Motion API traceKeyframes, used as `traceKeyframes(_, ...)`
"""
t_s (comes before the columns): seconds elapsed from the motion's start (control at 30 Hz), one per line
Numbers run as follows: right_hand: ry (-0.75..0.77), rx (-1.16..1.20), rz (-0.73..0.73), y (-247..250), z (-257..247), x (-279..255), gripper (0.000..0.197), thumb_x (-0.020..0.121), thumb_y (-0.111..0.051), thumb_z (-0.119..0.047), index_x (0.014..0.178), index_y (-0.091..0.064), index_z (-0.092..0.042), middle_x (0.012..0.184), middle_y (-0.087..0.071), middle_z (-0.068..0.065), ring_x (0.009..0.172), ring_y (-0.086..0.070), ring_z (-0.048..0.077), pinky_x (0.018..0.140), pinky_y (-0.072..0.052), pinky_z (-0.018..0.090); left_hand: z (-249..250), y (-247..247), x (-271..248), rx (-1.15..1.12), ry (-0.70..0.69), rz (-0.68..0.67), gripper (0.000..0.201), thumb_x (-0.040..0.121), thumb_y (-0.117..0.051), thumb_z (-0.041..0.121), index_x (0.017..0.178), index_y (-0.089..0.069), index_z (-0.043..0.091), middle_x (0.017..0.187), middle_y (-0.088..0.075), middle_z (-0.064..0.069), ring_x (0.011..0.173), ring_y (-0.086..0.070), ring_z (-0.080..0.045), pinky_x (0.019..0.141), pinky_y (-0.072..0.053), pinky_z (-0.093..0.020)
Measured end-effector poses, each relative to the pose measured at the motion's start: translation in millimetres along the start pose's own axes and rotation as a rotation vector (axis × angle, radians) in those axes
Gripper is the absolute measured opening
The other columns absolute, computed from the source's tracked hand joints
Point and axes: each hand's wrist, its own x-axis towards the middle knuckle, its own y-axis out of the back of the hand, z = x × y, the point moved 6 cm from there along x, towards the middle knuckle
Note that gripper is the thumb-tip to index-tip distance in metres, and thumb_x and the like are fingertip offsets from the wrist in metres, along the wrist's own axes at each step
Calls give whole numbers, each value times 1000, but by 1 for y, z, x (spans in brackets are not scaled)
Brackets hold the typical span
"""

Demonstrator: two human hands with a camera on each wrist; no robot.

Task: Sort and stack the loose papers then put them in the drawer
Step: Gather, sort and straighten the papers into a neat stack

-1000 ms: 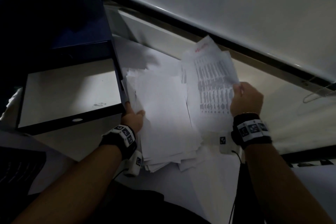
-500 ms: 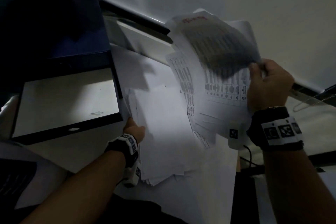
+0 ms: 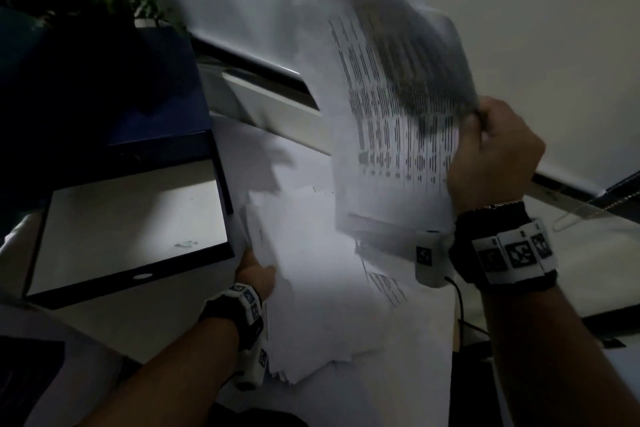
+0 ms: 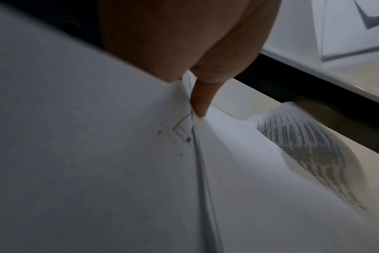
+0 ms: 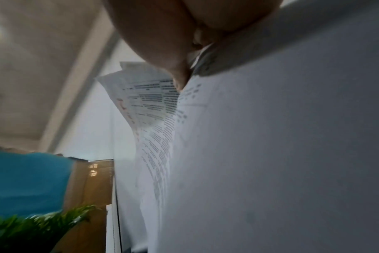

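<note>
Printed sheets higher than before

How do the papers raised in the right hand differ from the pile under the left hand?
The raised sheets show dense printed columns and hang in the air, gripped by the right hand; the pile shows mostly blank faces and lies on the desk, held at its edge by the left hand. The raised sheets curl and blur; the pile lies flat but fanned out unevenly. Both are loose white paper, beside the open drawer.

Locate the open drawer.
In the head view the open drawer sits at left, just left of the paper pile gripped by the left hand.
</note>
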Motion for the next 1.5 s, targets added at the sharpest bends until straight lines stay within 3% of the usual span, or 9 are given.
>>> traceKeyframes(0.17, -575, 16, -434, -58, 86, -75, 34, 96, -53, -18, 63, -49, -12, 59, -46, 1, 52, -39, 12, 52, -30, 23, -3, 1, -3, -95, 11, 5, 51, 94, -55, 13, 142, -40, 5, 136, -53, -17, 120, -53, -35, 99, -41, -30)
traceKeyframes(0.3, -859, 46, -659, -103, 132, -166, 26, 96, -55, -19, 100, -67, 3, 85, -66, 17, 72, -61, 26, 65, -45, 25, -4, 5, -3, -111, 38, -7, 44, 95, -53, 16, 138, -48, 8, 132, -58, -15, 116, -57, -35, 98, -44, -30)
traceKeyframes(0.4, -834, 4, -816, -128, 137, -208, 27, 97, -53, -19, 114, -65, -1, 97, -68, 17, 80, -63, 28, 65, -48, 24, -8, 10, -1, -64, 58, 5, 37, 93, -56, 23, 125, -59, 3, 124, -62, -17, 110, -60, -34, 97, -48, -33)
traceKeyframes(0.47, -790, -36, -877, -137, 137, -224, 37, 96, -54, -15, 132, -54, -7, 124, -63, 13, 105, -62, 27, 88, -52, 33, -7, 10, 0, -65, 54, 16, 37, 93, -57, 23, 123, -60, 2, 124, -63, -18, 109, -60, -34, 98, -49, -36)
traceKeyframes(0.7, -645, -117, -1237, -165, 120, -273, 63, 98, -48, -19, 154, -19, -15, 155, -31, 7, 142, -31, 27, 116, -24, 37, 10, -5, -8, 19, 92, -36, 62, 101, -40, 37, 149, -19, 2, 146, -39, -26, 130, -44, -40, 108, -37, -39)
traceKeyframes(0.8, -638, -199, -1218, -169, 117, -279, 65, 96, -48, -24, 153, -19, -17, 154, -34, 7, 139, -34, 30, 115, -29, 42, 15, -8, -10, 98, 107, -48, 71, 99, -38, 48, 148, -15, 2, 146, -37, -28, 131, -43, -41, 107, -34, -39)
traceKeyframes(1.13, -884, 238, -1040, -138, 137, -275, 101, 66, -80, -58, 146, -34, -17, 143, -46, -1, 125, -51, 23, 103, -45, 47, 64, 17, -48, -132, -385, -13, 29, 90, -59, 5, 112, -47, 20, 94, -65, 0, 87, -67, -20, 74, -55, -30)
traceKeyframes(1.33, -940, 738, -691, -98, 117, -181, 37, 69, -83, -21, 103, -69, -21, 105, -73, 2, 95, -71, 18, 85, -58, 42, 110, 27, -83, -446, -512, -114, 34, 87, -63, -4, 114, -57, 17, 99, -70, 3, 86, -70, -8, 71, -56, -18)
traceKeyframes(1.5, -850, 841, -365, -77, 96, -130, 31, 78, -77, -5, 104, -67, -17, 98, -73, -6, 91, -71, 9, 74, -58, 26, 153, 42, -88, -419, -664, 25, 35, 86, -64, 2, 104, -57, 31, 97, -68, 9, 91, -67, -4, 86, -57, -33)
